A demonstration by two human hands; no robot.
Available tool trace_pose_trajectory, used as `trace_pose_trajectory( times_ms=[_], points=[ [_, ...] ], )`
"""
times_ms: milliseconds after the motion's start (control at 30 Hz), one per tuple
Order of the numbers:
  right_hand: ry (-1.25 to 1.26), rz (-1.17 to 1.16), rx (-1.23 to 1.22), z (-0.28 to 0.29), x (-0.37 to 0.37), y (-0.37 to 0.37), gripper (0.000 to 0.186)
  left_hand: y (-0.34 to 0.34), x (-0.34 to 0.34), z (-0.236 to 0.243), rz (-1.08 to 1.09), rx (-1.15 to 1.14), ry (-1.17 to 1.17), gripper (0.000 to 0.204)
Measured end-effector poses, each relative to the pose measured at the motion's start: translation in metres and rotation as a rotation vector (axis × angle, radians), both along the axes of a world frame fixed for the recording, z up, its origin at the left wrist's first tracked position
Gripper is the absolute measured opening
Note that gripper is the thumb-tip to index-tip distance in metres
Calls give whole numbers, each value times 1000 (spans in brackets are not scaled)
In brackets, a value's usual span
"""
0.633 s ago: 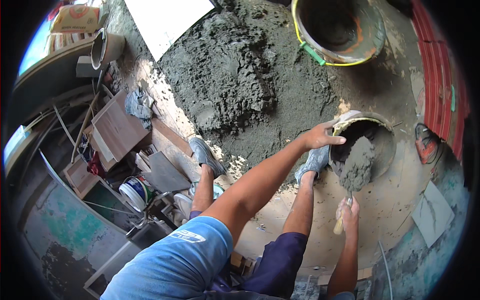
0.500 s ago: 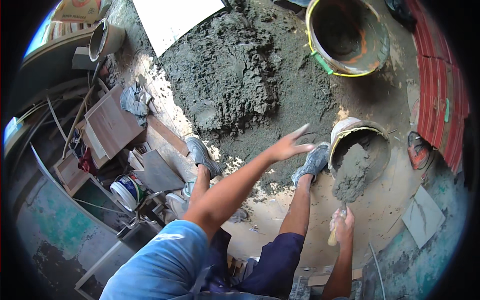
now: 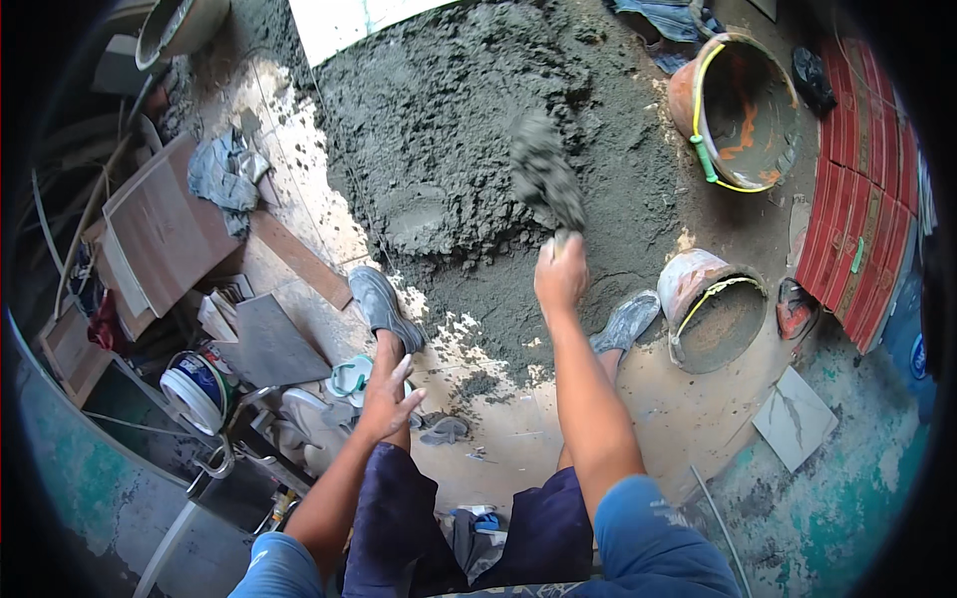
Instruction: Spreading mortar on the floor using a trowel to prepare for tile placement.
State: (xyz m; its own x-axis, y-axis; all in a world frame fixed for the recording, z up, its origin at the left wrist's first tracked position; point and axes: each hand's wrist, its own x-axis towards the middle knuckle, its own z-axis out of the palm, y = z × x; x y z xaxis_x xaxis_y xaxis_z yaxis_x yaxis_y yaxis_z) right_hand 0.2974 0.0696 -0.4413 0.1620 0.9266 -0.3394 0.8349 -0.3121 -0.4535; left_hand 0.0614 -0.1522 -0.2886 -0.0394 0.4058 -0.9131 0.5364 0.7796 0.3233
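My right hand [image 3: 561, 274] is closed around the handle of a trowel. Grey wet mortar coats or loads the trowel's blade [image 3: 548, 174], which is smeared by motion over the bed of mortar [image 3: 449, 130] on the floor. Whether the blade touches the bed I cannot tell. Fingers apart, my left hand [image 3: 389, 404] hangs by my left leg and holds nothing. To the right of my right shoe, a mortar-stained bucket [image 3: 688, 289] leans over with grey mortar inside.
A larger bucket [image 3: 698, 110] with a green-gripped handle lies tipped at the far right. Red stacked packs [image 3: 867, 189] stand beyond it. A white tile [image 3: 369, 20] rests at the mortar's far edge. Boards [image 3: 179, 229], a paint pail [image 3: 189, 394] and scraps crowd the left.
My right hand has swung the loaded trowel from the near bucket up and left over the mortar bed. My left hand has drawn back toward my left knee. The view has shifted.
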Motion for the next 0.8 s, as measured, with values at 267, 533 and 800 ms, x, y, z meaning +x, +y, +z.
trace_pose_trajectory(
  times_ms=[267, 533, 800],
  points=[
    [-303, 548, -63, 36, 75, 9, 31, -2, 38, 26, 236, 56, -190, 76],
    [-541, 1363, -67, 52, 84, 123, 32, 80, 61, 25, 300, 184, -339, 73],
    [-544, 1496, -61, -14, -11, 215, 16, 109, 80, 6, 470, 202, -296, 68]
  ],
)
